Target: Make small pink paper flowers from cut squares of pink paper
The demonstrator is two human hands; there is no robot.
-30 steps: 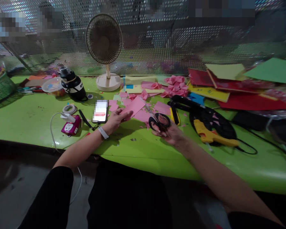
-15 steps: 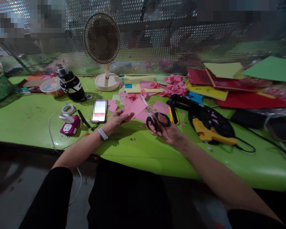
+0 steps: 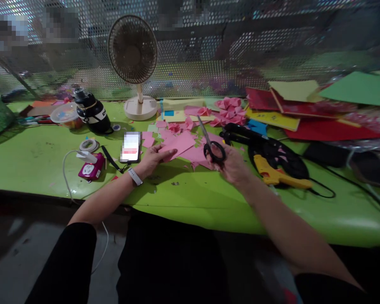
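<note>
Between the thumb and fingers of my left hand [image 3: 153, 160] is a piece of pink paper [image 3: 181, 143], held above the green table. My right hand [image 3: 232, 165] grips a pair of scissors [image 3: 209, 141] by the black handles, with the blades pointing up and away from me. The blades look closed and stand apart from the paper. Pink paper scraps [image 3: 198, 157] lie beneath and around the held sheet. Folded pink paper flowers [image 3: 229, 110] are heaped behind the scissors.
A yellow glue gun [image 3: 278, 175] rests by a black round tray on the right. Coloured paper sheets [image 3: 329, 131] are stacked behind it. On the left are a phone [image 3: 130, 147], a magenta power socket [image 3: 91, 168] and a black bottle [image 3: 93, 112]. A fan [image 3: 140, 107] stands at the back.
My right hand has drawn the scissors slightly right, away from the paper, and their blades have come together. My left hand still holds the paper in nearly the same spot.
</note>
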